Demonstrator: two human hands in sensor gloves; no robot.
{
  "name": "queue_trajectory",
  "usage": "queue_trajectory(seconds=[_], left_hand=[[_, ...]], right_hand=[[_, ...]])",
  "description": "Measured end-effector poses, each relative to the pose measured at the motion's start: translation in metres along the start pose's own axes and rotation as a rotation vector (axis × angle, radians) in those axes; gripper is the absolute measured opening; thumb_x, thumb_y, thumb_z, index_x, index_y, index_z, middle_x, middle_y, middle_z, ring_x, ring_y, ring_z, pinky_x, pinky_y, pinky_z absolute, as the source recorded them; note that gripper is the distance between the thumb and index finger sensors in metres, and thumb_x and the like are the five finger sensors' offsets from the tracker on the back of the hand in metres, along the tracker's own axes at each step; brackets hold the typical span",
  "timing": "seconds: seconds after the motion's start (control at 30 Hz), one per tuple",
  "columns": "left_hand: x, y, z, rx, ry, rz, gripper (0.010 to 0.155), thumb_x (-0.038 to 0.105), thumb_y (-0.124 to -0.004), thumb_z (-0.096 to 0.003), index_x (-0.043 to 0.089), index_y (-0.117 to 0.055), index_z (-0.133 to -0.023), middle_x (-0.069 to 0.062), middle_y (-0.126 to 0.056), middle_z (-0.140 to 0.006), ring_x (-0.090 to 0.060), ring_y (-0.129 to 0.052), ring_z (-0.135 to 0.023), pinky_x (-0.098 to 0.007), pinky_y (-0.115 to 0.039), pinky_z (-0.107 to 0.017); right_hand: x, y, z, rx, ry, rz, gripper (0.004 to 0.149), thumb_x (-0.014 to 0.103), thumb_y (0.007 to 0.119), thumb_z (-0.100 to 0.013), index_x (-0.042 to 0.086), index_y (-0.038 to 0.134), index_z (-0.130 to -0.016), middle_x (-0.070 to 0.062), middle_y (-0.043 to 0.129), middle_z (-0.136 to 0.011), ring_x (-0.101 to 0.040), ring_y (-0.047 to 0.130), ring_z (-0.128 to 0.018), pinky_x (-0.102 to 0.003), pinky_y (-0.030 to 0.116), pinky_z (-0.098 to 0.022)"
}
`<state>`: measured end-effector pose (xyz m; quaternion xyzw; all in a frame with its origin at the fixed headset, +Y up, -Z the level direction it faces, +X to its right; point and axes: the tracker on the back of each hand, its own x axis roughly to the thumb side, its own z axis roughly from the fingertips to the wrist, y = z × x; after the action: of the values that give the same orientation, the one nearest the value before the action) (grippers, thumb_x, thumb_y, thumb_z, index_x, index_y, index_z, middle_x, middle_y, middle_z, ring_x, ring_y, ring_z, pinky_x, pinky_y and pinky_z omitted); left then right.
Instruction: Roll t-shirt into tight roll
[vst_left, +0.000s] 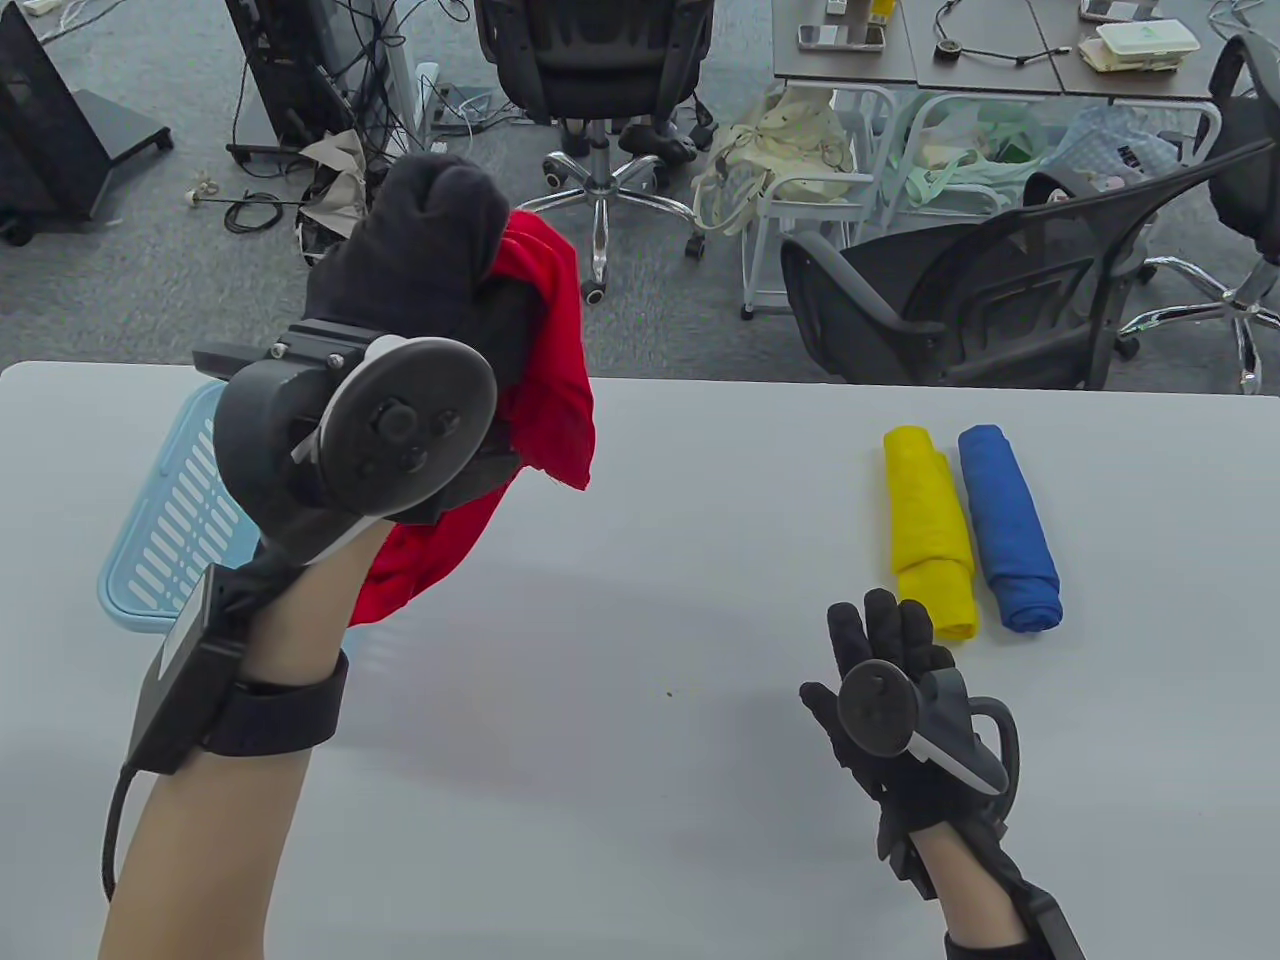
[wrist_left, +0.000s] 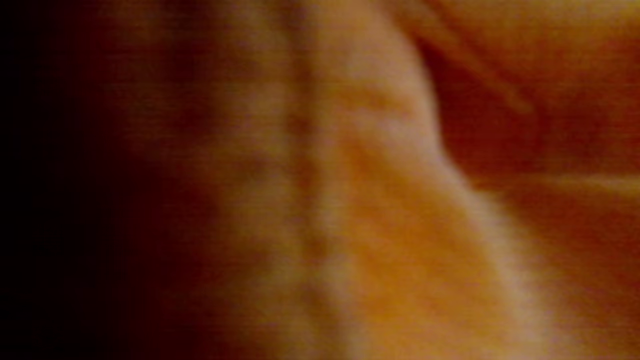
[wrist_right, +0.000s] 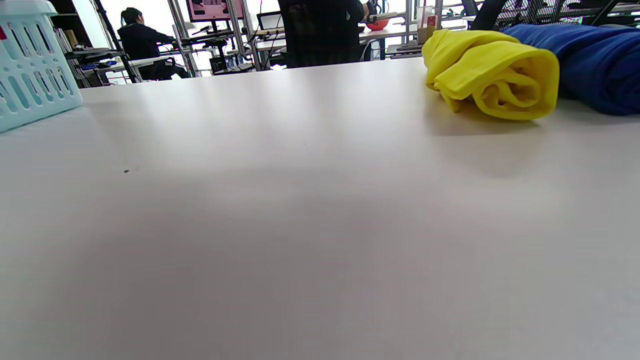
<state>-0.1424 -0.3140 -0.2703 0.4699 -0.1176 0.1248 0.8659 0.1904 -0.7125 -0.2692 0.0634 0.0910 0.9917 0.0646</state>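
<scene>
1. Table view shows the left hand (vst_left: 420, 270) raised well above the table (vst_left: 640, 560), its fingers curled round a bunched red shirt (vst_left: 540, 370); the cloth hangs off the fist in loose folds, clear of the tabletop.
2. The right hand (vst_left: 890, 690) lies low over the table with straight, relaxed fingers, holding nothing, just short of the yellow roll (vst_left: 930, 530).
3. Handling, as a judgement: the shirt looks light, soft and limp, with no stiffness of its own. It will sag and crumple wherever it is unsupported, so it likely needs spreading flat before rolling.
4. Best hold is probably a hem or the shoulders, one hand at each corner, rather than the present wad in the middle.
5. Looks: plain bright red knit, a ragged-looking edge drooping at the right, no print visible.
6. The left wrist view is only an orange-red blur, cloth against the lens.
7. Yellow and blue roll (vst_left: 1008, 525) lie side by side, touching; a pale blue basket (vst_left: 170, 530) sits at the left edge.
</scene>
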Motion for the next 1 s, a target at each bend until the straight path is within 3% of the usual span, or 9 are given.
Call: queue_trajectory(seconds=[0.1, 0.23, 0.43, 0.5, 0.63, 0.73, 0.8, 0.9, 1.0], left_hand=[[0.0, -0.006, -0.001, -0.044, 0.025, 0.079, 0.028, 0.033, -0.077, -0.0445, 0.016, -0.074, -0.067, 0.005, -0.098, -0.076, -0.001, -0.108, -0.033, -0.022, -0.099, -0.03], [0.001, -0.019, 0.008, -0.054, 0.006, 0.045, 0.028, 0.034, -0.077, -0.0443, 0.016, -0.075, -0.066, 0.006, -0.098, -0.075, 0.0, -0.109, -0.032, -0.021, -0.099, -0.029], [0.0, -0.072, 0.052, -0.23, 0.045, 0.266, 0.029, 0.034, -0.077, -0.0453, 0.016, -0.075, -0.068, 0.004, -0.097, -0.078, -0.003, -0.109, -0.036, -0.023, -0.099, -0.032], [0.0, -0.096, 0.078, -0.327, 0.027, 0.254, 0.03, 0.035, -0.077, -0.0462, 0.016, -0.075, -0.07, 0.003, -0.096, -0.082, -0.006, -0.11, -0.041, -0.026, -0.099, -0.036], [-0.01, -0.15, 0.144, -0.523, -0.065, -0.088, 0.033, 0.038, -0.078, -0.0472, 0.019, -0.077, -0.074, -0.002, -0.089, -0.1, -0.015, -0.108, -0.07, -0.034, -0.096, -0.05], [-0.041, -0.195, 0.2, -0.66, 0.048, -0.271, 0.034, 0.042, -0.075, -0.0495, 0.022, -0.077, -0.077, -0.012, -0.078, -0.114, -0.04, -0.086, -0.101, -0.063, -0.079, -0.067], [-0.07, -0.227, 0.235, -0.871, 0.192, -0.291, 0.035, 0.042, -0.072, -0.052, 0.021, -0.076, -0.08, -0.025, -0.065, -0.12, -0.058, -0.068, -0.105, -0.075, -0.067, -0.064], [-0.113, -0.265, 0.292, -1.235, 0.452, -0.089, 0.038, 0.041, -0.067, -0.0562, 0.017, -0.071, -0.085, -0.038, -0.049, -0.118, -0.069, -0.054, -0.101, -0.08, -0.061, -0.06], [-0.126, -0.281, 0.333, -1.39, 0.577, 0.112, 0.041, 0.039, -0.059, -0.0581, 0.012, -0.065, -0.088, -0.044, -0.035, -0.114, -0.073, -0.041, -0.097, -0.081, -0.054, -0.057]], right_hand=[[-0.002, -0.002, 0.001, -0.006, 0.006, -0.008, 0.077, 0.054, 0.042, -0.067, 0.016, -0.002, -0.117, -0.022, -0.008, -0.118, -0.053, -0.007, -0.107, -0.068, 0.021, -0.074], [-0.004, -0.003, 0.001, -0.008, 0.01, -0.012, 0.077, 0.054, 0.042, -0.067, 0.016, -0.002, -0.117, -0.022, -0.008, -0.118, -0.053, -0.007, -0.106, -0.068, 0.021, -0.074], [-0.003, -0.004, 0.002, -0.007, 0.008, -0.01, 0.077, 0.054, 0.042, -0.067, 0.016, -0.002, -0.117, -0.022, -0.008, -0.118, -0.053, -0.006, -0.107, -0.068, 0.021, -0.074], [-0.004, -0.004, 0.003, -0.008, 0.01, -0.012, 0.077, 0.054, 0.042, -0.067, 0.016, -0.001, -0.117, -0.022, -0.008, -0.118, -0.053, -0.006, -0.107, -0.068, 0.021, -0.074], [-0.005, -0.005, 0.003, -0.009, 0.012, -0.016, 0.077, 0.054, 0.042, -0.067, 0.016, -0.001, -0.118, -0.022, -0.007, -0.118, -0.053, -0.006, -0.107, -0.068, 0.021, -0.074], [-0.005, -0.006, 0.004, -0.013, 0.011, -0.017, 0.077, 0.054, 0.042, -0.067, 0.016, -0.001, -0.118, -0.022, -0.007, -0.118, -0.053, -0.006, -0.107, -0.068, 0.022, -0.074], [-0.005, -0.007, 0.004, -0.016, 0.01, -0.019, 0.077, 0.054, 0.042, -0.067, 0.016, -0.001, -0.118, -0.022, -0.007, -0.118, -0.053, -0.005, -0.107, -0.068, 0.022, -0.073], [-0.004, -0.007, 0.004, -0.015, 0.008, -0.019, 0.077, 0.054, 0.042, -0.067, 0.016, -0.001, -0.118, -0.022, -0.007, -0.119, -0.053, -0.005, -0.107, -0.068, 0.022, -0.074], [-0.004, -0.005, 0.003, -0.005, 0.007, -0.016, 0.077, 0.054, 0.042, -0.067, 0.016, 0.0, -0.118, -0.022, -0.006, -0.119, -0.053, -0.004, -0.107, -0.068, 0.022, -0.074]])
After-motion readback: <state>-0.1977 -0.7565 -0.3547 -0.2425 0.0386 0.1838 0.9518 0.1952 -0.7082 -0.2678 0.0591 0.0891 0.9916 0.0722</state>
